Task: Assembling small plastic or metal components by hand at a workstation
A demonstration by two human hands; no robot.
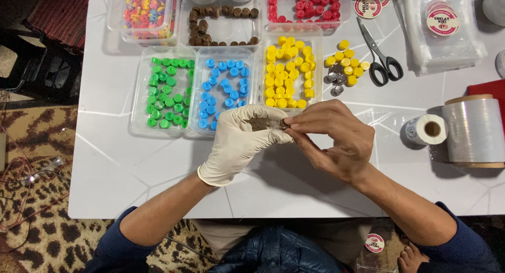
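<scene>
My left hand [239, 141] wears a cream rubber glove and meets my bare right hand [329, 136] over the white table [131, 173]. Both pinch one small silvery piece [283, 125] between their fingertips. It is mostly hidden by the fingers. Just beyond my hands stand clear trays of green caps [167, 91], blue caps [223, 91] and yellow caps [286, 73]. A loose heap of yellow caps [347, 62] with a few silvery pieces [334, 78] lies to the right of the yellow tray.
Farther back are trays of mixed-colour, brown [221, 25] and red pieces [307, 7]. Black scissors [380, 54] lie right of the loose caps. A stack of clear bags with round stickers [442, 25], a small tape roll [427, 130] and a large film roll [473, 131] sit at the right.
</scene>
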